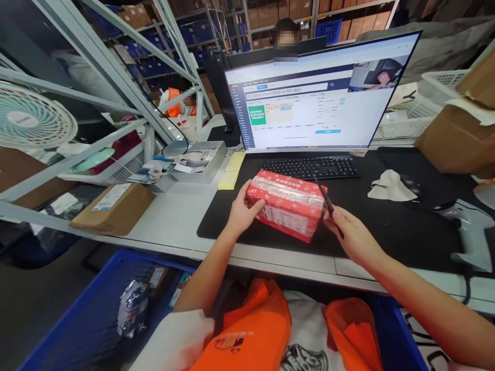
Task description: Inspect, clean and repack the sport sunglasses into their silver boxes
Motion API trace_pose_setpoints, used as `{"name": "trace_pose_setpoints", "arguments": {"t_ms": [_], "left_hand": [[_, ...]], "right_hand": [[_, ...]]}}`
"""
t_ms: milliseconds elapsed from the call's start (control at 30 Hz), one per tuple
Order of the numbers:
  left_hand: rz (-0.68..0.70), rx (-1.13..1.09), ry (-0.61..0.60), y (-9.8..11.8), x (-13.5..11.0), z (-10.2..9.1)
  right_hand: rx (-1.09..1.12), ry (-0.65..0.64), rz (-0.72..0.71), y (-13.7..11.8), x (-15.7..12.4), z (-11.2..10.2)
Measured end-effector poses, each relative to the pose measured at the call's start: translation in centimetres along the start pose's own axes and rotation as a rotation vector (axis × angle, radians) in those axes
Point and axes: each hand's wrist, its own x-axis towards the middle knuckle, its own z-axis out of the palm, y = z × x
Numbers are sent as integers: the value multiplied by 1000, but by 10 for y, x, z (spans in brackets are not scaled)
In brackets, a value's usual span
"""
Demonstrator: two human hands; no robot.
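Note:
A red cardboard box [284, 206] with white print and clear tape along its top is tilted over the black desk mat [220, 216]. My left hand [244, 208] grips its left end, thumb on the near side and fingers behind. At the box's right end, my right hand [348, 232] is closed around a slim black utility knife [327, 198], its tip pointing up and away along the box's edge. Fine detail of the blade is too small to make out. A pale label covers part of the box's near side.
Behind the box stand a keyboard [309, 167] and a lit monitor [301, 108]. To the right lie crumpled paper [390, 186] and a handheld scanner [469, 232]. A brown carton [114, 208] sits left, beside a metal frame and fan [29, 118]. Below is a blue bin [88, 304].

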Motion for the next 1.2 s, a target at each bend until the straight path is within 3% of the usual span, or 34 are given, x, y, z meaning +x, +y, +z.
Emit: {"name": "trace_pose_setpoints", "arguments": {"t_ms": [100,233,367,467,533,667,1000,1100,1200], "left_hand": [[56,267,41,28,-39,-1],[269,588,110,55,-73,-3],[494,555,87,54,-72,3],[601,499,77,46,-66,9],[612,495,113,41,-64,10],[637,477,105,38,-62,10],[684,490,102,35,-62,9],[684,497,90,34,-60,9],[672,499,84,33,-61,8]], "right_hand": [[-97,5,-53,-6,23,-12],[-278,46,-84,-14,36,-28],[-621,196,-258,-35,27,-15],[-802,34,-334,-53,19,4],[-922,-68,-360,-62,16,14],[-1108,-139,-383,-76,14,20],[-1323,-127,-406,-99,9,38],[-1376,-93,-344,-97,7,23],[-1434,-18,-209,-89,-3,-19]]}}
